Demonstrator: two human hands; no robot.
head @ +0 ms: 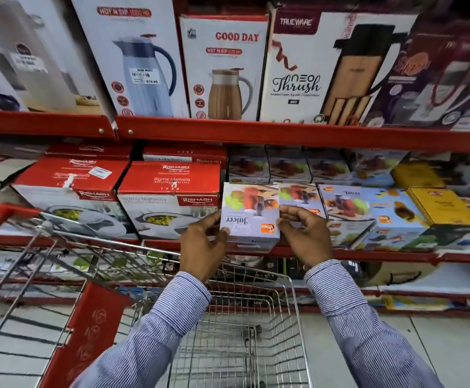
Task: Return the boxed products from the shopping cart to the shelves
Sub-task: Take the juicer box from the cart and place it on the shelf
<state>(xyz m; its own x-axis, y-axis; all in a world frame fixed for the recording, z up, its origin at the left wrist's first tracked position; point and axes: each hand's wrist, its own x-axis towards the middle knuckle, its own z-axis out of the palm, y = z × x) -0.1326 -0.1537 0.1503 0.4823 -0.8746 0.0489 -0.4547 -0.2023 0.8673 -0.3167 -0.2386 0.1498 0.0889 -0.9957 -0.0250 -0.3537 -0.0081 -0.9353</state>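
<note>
Juicer box going onto the middle shelf

Both hands grip the juicer box [252,212], left hand [203,247] at its nine o'clock, right hand [305,236] at three, setting it upside down on the shelf [340,254] beside matching boxes. The shopping cart [245,312] at six o'clock looks empty, so this seems the last one.

Glossy printed cardboard juicer box [250,212]; bare metal wire shopping cart [256,317] with red plastic handle [7,211]; red painted metal shelf [284,134]; striped woven cloth sleeve [348,298].
</note>
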